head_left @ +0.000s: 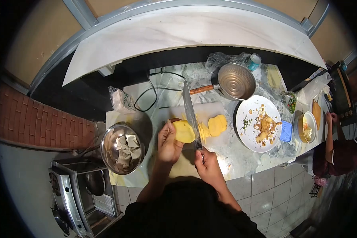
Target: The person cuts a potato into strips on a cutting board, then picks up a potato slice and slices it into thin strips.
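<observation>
My left hand (167, 144) grips a peeled yellow potato piece (184, 132), its broad flat face turned up, over the pale cutting board (216, 108). In my right hand (208, 166) is the handle of a large kitchen knife (189, 108), its long blade pointing away from me. The blade stands right beside the potato piece, on its right side. Thin yellow potato strips (203, 131) lie on the board just right of the blade. Further right, overlapping potato slices (217, 125) form a small stack.
A steel bowl (106, 152) with pale, flat pieces stands left. Behind the board are a black cable (156, 90) and a wooden-handled saucepan (237, 82). Right are a white plate (252, 143) of peelings and a blue square (286, 131). A co-worker (339, 156) stands far right.
</observation>
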Demonstrator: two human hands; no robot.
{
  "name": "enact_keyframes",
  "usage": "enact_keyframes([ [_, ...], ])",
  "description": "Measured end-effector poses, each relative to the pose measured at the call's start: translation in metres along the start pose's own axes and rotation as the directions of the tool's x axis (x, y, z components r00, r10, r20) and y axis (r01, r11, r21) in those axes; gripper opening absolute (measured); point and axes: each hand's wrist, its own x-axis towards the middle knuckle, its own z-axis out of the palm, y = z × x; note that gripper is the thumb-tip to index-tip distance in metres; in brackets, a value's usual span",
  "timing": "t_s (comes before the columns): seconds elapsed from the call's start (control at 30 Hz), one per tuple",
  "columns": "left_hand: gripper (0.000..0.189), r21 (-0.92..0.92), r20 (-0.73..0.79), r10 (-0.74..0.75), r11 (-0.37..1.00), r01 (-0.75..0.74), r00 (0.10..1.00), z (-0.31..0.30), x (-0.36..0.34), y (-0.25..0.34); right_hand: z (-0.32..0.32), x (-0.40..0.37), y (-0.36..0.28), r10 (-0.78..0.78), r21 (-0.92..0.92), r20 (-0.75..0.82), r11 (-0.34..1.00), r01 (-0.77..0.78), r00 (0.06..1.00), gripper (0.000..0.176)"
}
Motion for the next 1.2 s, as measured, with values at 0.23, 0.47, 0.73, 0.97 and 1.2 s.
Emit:
enact_keyframes([
  [0.23, 0.031, 0.050, 0.020, 0.055, 0.997, -0.056, 0.998, -0.001, 0.005, 0.007, 0.005, -0.004, -0.005, -0.015, -0.036, 0.016, 0.999, 0.015, 1.000, 0.027],
  [0.47, 0.030, 0.168, -0.006, 0.086, 0.982, -0.083, 0.996, 0.001, 0.004, 0.009, 0.004, -0.009, -0.011, 0.001, -0.029, 0.007, 1.000, -0.001, 1.000, 0.026],
  [0.73, 0.029, 0.223, -0.008, 0.159, 0.963, -0.153, 0.987, -0.004, 0.005, 0.011, 0.006, -0.010, -0.012, 0.007, -0.065, 0.048, 0.998, -0.004, 0.999, 0.024],
  [0.97, 0.029, 0.368, 0.000, 0.121, 0.923, -0.113, 0.993, -0.002, 0.002, 0.009, 0.002, -0.009, -0.006, 0.023, -0.052, 0.028, 0.998, -0.021, 0.999, 0.024],
  [1.2, 0.030, 0.284, -0.079, 0.145, 0.952, -0.117, 0.986, -0.007, 0.006, 0.007, 0.010, -0.010, -0.007, 0.022, -0.085, 0.026, 0.996, -0.020, 0.999, 0.025],
])
